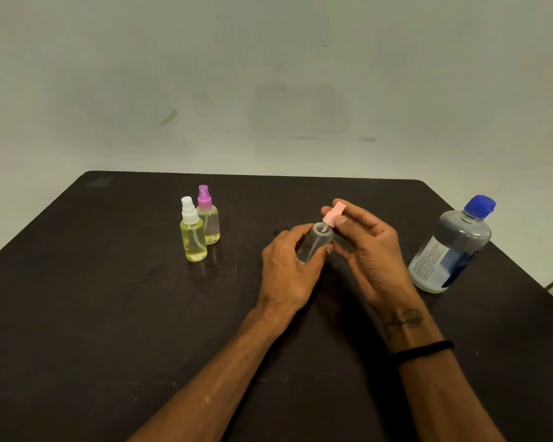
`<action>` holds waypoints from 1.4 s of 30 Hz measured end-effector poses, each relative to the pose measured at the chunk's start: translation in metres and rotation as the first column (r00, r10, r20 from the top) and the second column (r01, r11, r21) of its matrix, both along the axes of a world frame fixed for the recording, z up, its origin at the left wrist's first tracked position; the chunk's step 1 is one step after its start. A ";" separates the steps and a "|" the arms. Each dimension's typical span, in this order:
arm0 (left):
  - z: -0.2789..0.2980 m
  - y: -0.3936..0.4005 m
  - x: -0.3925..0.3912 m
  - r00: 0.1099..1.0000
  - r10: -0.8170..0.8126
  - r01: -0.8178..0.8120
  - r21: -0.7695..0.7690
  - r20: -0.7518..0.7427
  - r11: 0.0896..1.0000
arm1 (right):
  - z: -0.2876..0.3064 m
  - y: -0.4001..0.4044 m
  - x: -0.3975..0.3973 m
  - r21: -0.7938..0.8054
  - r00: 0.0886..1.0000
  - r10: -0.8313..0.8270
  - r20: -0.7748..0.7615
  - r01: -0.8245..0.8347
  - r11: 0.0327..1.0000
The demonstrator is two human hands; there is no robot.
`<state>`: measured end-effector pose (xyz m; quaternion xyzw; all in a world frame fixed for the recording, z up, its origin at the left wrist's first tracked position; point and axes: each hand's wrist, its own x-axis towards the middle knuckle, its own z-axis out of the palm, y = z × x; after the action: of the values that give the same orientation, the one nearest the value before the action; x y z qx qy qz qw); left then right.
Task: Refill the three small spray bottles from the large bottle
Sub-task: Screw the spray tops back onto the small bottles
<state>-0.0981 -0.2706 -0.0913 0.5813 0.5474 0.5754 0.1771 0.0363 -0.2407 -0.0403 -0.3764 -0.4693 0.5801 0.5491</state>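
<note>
While two bottles [199, 231] at far left look full, the left hand [288, 269] grips the empty third [313, 245] and the right hand [369, 247] pinches its pink sprayer [334, 214]; the big bottle [450, 247] stays capped

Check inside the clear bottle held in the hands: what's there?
The clear bottle looks empty; the pink sprayer tube dips into its neck. The left hand covers its lower part.

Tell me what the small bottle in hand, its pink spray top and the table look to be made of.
Small bottle: clear, glossy, likely plastic; the left hand shows through the wall.
Pink spray top, held by the right hand: opaque, matte, moulded-looking plastic.
Table: dark, faint grain streaks, dull sheen; wood or wood-look laminate, cannot tell which.
</note>
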 end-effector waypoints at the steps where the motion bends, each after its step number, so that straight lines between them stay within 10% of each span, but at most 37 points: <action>1: 0.000 0.000 0.000 1.000 0.001 -0.001 0.000 -0.001 1.000 | -0.001 -0.001 0.000 0.006 1.000 -0.010 0.006 0.010 1.000; 42: 0.004 -0.001 -0.001 0.987 -0.125 0.134 -0.082 0.102 0.988 | -0.003 0.001 -0.004 -0.060 0.995 0.050 -0.090 -0.055 0.997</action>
<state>-0.0986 -0.2712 -0.0870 0.5788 0.5241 0.5654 0.2659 0.0321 -0.2394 -0.0431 -0.3547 -0.4360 0.6248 0.5419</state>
